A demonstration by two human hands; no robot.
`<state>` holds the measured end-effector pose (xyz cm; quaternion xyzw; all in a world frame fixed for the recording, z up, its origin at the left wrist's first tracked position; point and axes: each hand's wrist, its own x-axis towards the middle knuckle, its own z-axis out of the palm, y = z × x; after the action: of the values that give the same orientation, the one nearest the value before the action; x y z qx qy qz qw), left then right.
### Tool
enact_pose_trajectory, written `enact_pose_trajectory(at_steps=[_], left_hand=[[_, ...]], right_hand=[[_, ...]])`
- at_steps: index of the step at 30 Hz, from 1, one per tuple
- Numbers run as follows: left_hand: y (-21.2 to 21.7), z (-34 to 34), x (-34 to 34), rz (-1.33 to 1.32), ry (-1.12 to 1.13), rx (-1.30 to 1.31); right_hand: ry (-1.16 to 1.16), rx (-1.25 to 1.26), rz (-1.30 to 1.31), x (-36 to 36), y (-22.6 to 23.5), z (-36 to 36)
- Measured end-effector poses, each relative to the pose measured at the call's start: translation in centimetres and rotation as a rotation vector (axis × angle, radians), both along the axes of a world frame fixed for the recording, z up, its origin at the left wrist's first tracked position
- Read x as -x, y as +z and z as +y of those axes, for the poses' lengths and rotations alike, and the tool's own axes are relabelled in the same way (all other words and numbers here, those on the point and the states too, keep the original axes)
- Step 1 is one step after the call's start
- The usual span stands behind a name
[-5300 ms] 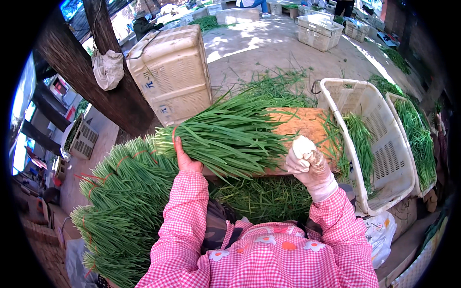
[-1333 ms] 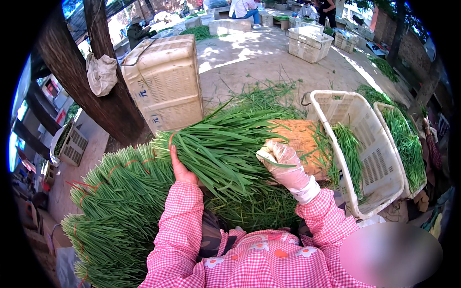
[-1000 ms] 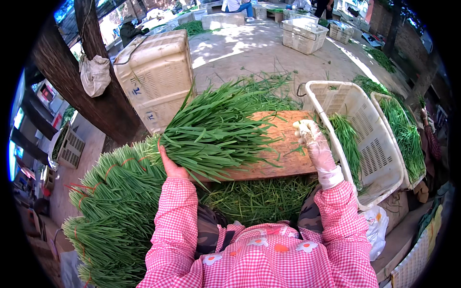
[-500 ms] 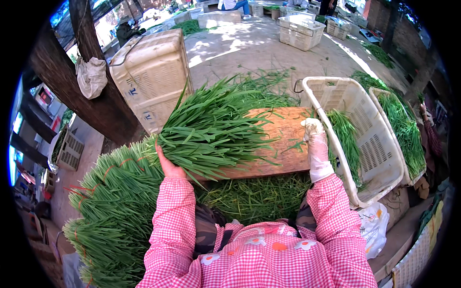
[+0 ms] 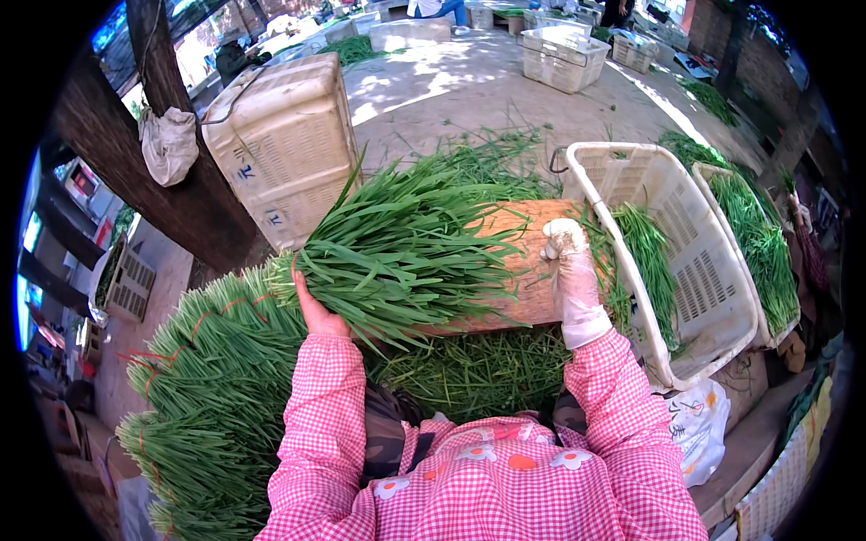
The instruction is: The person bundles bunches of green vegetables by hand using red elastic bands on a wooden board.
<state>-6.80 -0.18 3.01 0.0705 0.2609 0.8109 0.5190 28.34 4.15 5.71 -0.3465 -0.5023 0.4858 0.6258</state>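
A thick bunch of garlic chives [image 5: 406, 248] lies across a wooden board [image 5: 534, 290], its leaf tips spread to the right. My bare left hand [image 5: 317, 311] is wrapped round its pale stem end at the board's left. In a thin whitish glove, my right hand [image 5: 570, 257] is closed in a fist low over the right part of the board, with nothing visible in it. Loose leaf scraps [image 5: 603, 257] lie just right of it. Tied bundles of chives [image 5: 216, 388], stems outward, are stacked by my left arm. Loose leaves [image 5: 478, 370] are heaped below the board's near edge.
A pale plastic crate [image 5: 713, 270] with some chives along its left side stands right of the board. Beyond it, another crate holds more chives [image 5: 756, 248]. An upturned crate [image 5: 289, 149] and a tree trunk [image 5: 117, 135] rise at far left. A plastic bag [image 5: 701, 428] sits near my right elbow.
My right hand has moved a little left over the board, toward the leaf tips. More leaf scraps show on its right. My left hand stays on the bunch.
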Motion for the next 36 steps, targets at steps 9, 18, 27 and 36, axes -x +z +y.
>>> enact_pose_trajectory(at_steps=[9,18,27,36], left_hand=[[-0.8,-0.1,1.2,-0.063,-0.072,-0.022],[0.0,-0.4,0.0,0.036,-0.013,-0.021],[0.8,-0.2,-0.5,0.012,0.075,0.011],[-1.5,0.6,2.3,-0.099,0.159,0.065]], right_hand=[[-0.192,-0.684,-0.800,5.3,6.7,-1.9],[-0.179,-0.752,-0.827,7.2,5.7,-0.7],[0.387,0.035,0.548,5.2,4.5,0.4],[-0.075,-0.099,-0.790,0.7,1.1,-3.1]])
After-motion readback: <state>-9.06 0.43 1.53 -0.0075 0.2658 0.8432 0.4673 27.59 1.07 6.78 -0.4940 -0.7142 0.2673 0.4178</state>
